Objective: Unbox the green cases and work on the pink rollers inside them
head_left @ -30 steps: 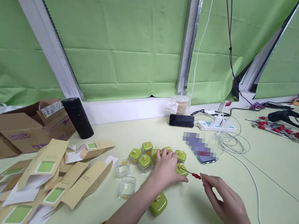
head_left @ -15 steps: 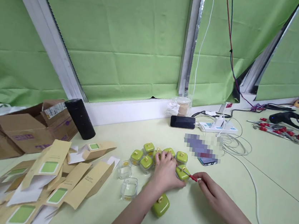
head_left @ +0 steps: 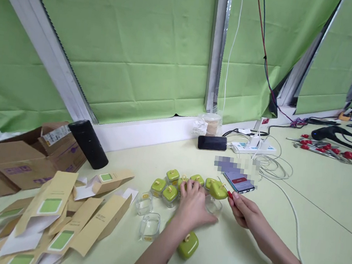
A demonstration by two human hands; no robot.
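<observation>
My right hand (head_left: pixel 243 207) is closed on a thin tool with a red handle (head_left: pixel 230 194) and a slim metal shaft. The shaft passes by the yellow loop of a green lid (head_left: pixel 218 190), which hangs tilted above a clear square jar (head_left: pixel 213 205). My left hand (head_left: pixel 193 206) is curled beside that jar, thumb in front of it and fingertips over neighbouring lids; its grip is partly hidden. Several clear jars with green lids (head_left: pixel 170 192) stand around it. Two lidless jars (head_left: pixel 150 226) are to the left. A loose green lid (head_left: pixel 188 245) lies near my left forearm.
Opened kraft packaging sleeves (head_left: pixel 98 225) pile up at left, before a cardboard box (head_left: pixel 29 166) and a black cylinder (head_left: pixel 88 144). A phone (head_left: pixel 237 179), a black phone (head_left: pixel 212 143), a power strip (head_left: pixel 253 148) and cables lie behind. Red-ended metal tools (head_left: pixel 326 149) lie far right.
The green lid has come up off its jar along with the tool, leaving the jar uncovered. My right hand has risen slightly; my left hand stays by the jar.
</observation>
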